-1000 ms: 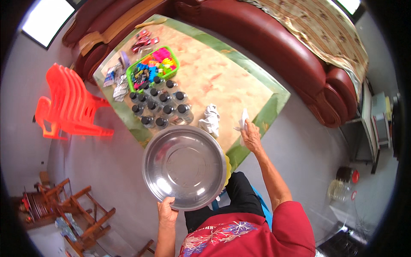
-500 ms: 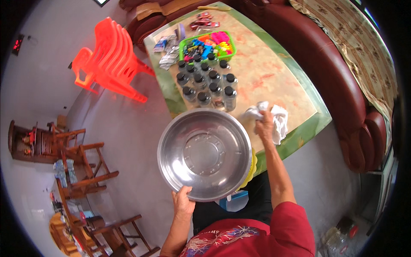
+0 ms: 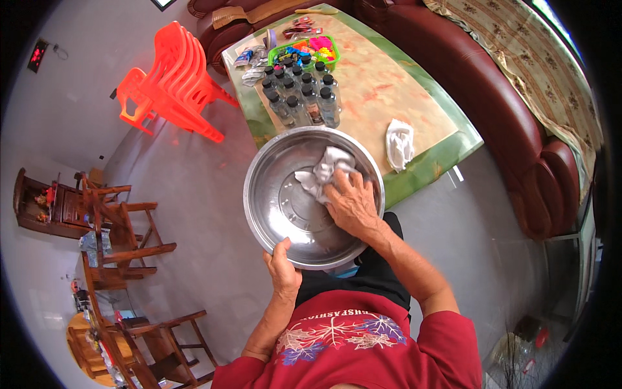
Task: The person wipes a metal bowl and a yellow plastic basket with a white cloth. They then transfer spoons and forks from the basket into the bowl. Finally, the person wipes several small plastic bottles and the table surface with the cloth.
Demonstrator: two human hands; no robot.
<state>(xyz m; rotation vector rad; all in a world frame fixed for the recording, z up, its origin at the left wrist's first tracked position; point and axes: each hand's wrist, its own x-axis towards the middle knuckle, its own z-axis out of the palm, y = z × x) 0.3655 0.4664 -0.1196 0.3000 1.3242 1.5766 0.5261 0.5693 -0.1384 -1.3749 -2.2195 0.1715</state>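
Note:
A wide stainless-steel basin (image 3: 265,188) is held up in front of me, at the near edge of the table. My left hand (image 3: 284,267) grips its rim at the lower left, thumb over the edge. Inside the basin, my right hand (image 3: 355,202) presses a crumpled white cloth (image 3: 324,170) against the metal; the fingertips are partly on and behind the cloth. A second white cloth (image 3: 400,145) lies bunched on the table to the right of the basin.
On the marble-patterned table (image 3: 376,84) several clear bottles with black caps (image 3: 301,97) stand close together beyond the basin. Behind them is a green basket (image 3: 337,55) of colourful small items. Stacked red plastic chairs (image 3: 175,84) stand left; a brown leather sofa (image 3: 473,84) lines the right.
My right hand has brought one white cloth from the table into the basin, leaving another behind. My left hand still holds the rim.

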